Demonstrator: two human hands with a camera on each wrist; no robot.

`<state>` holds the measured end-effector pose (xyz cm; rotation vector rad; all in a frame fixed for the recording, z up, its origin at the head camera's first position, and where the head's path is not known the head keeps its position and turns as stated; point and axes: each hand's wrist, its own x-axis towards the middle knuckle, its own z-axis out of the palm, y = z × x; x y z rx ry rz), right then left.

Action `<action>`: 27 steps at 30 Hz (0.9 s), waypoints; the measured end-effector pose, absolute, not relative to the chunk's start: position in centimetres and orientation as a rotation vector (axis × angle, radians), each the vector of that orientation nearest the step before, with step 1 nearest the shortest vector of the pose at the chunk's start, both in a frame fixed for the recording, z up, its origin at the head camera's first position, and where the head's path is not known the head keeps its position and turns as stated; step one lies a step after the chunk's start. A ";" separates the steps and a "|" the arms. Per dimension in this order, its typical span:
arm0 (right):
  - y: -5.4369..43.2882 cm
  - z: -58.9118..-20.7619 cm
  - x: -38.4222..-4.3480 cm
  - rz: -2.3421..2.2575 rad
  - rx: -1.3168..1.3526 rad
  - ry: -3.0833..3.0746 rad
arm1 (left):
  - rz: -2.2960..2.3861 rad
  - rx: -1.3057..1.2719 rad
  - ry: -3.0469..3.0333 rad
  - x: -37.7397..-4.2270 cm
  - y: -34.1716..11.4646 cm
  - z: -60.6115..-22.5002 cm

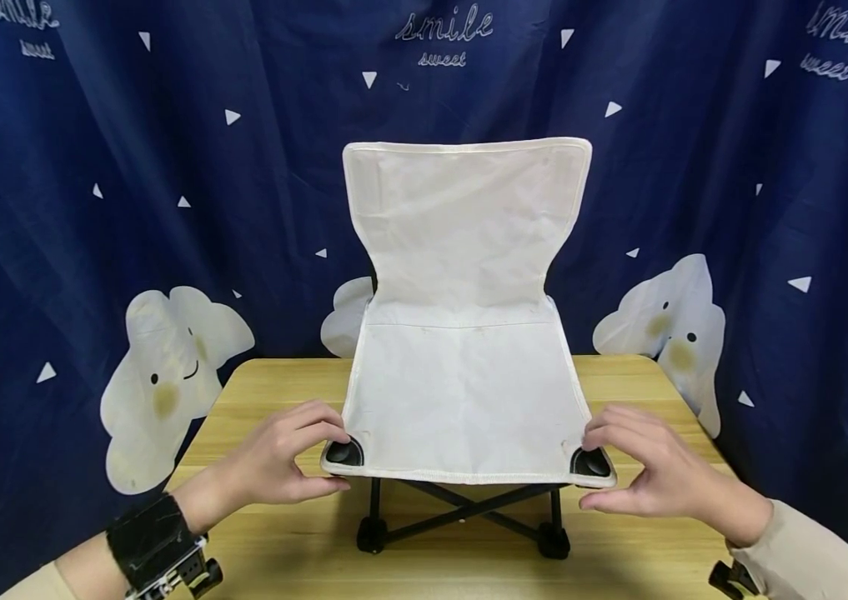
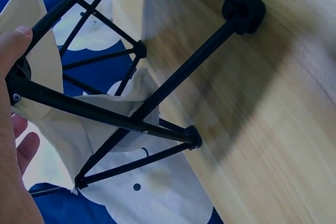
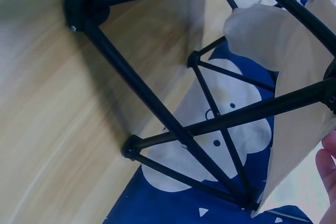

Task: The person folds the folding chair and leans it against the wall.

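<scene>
A small folding chair (image 1: 469, 392) with white fabric and a black tube frame stands unfolded on the wooden table, its backrest away from me. At the seat's front left corner, my left hand (image 1: 296, 450) grips the edge, fingers over the black corner patch (image 1: 344, 452) and thumb lower down. My right hand (image 1: 649, 462) holds the front right corner in the same way, fingertips on the other black patch (image 1: 591, 462). From below, the left wrist view shows the left thumb (image 2: 16, 43) beside a black tube. Crossed legs (image 3: 142, 93) reach down to the tabletop in the right wrist view.
The wooden table (image 1: 273, 542) extends around the chair's feet (image 1: 373, 535). Behind and at both sides hangs a dark blue curtain (image 1: 281, 208) printed with clouds and small white triangles. Each wrist wears a camera mount, the left one on a black band (image 1: 149, 542).
</scene>
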<state>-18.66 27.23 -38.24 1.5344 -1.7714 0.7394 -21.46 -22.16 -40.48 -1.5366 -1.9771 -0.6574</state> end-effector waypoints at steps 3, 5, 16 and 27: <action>27.2 -38.3 -18.6 0.743 1.525 -1.764 | -0.685 -1.530 -1.964 -21.5 -22.2 -40.8; 27.2 -38.4 -18.5 0.744 1.520 -1.761 | -0.703 -1.525 -1.959 -21.5 -22.1 -40.9; 27.2 -39.1 -18.3 0.763 1.480 -1.747 | -0.811 -1.491 -2.000 -21.2 -22.1 -41.5; 26.2 -39.3 -17.4 0.854 1.413 -1.727 | -0.899 -1.441 -2.005 -20.8 -22.0 -41.8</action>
